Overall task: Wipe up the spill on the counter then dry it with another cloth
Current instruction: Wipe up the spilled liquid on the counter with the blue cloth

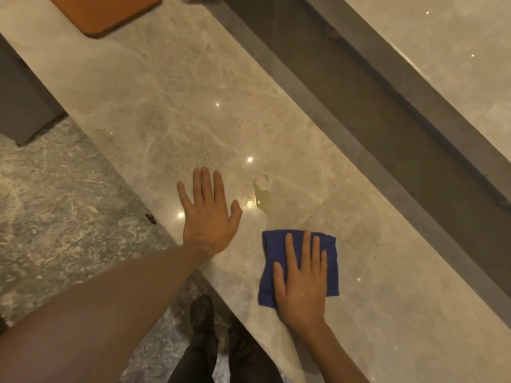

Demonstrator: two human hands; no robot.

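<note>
The pale marble counter (pixel 171 111) runs diagonally, a dark recessed channel (pixel 359 100) along its far side and mottled grey floor (pixel 55 189) off its near edge. A yellowish spill (pixel 262 199) lies mid-counter; just nearer than it the right hand (pixel 301 283) presses flat, fingers spread, on a folded blue cloth (pixel 330 258). Left of the spill, the left hand (pixel 208 214) rests open and empty by the counter's edge, while an orange board (pixel 105 12) sits well beyond across bare stone.

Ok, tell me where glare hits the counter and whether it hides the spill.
Head view: small bright glints dot the counter; one sits at the spill edge beside the left hand, but the yellowish puddle stays readable above the blue cloth.
</note>
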